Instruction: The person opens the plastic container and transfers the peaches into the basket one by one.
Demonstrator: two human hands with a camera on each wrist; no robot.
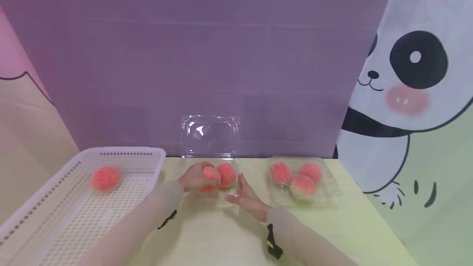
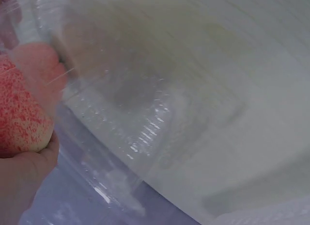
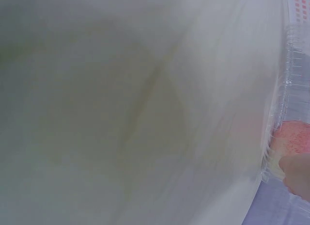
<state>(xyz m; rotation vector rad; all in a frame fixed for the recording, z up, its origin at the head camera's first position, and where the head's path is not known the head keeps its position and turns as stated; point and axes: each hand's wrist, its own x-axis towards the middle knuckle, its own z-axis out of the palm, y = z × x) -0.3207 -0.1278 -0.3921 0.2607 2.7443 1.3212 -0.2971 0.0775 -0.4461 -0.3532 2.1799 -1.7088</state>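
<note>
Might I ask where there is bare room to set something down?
The table is bare between left sleeve and right sleeve, and right of the latter, in front of the three-peach box. Crowded: the open box, with two peaches, the left hand and the right hand at it.

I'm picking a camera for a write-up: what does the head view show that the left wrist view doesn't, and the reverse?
Only the head view shows the panda picture, the lone peach in the white basket, and the far-right container with its three peaches.

Only the left wrist view shows the fine red speckles on the held peach and the ribs in the clear plastic.

Both show the left hand gripping that peach, clear plastic around it and the pale tabletop.
</note>
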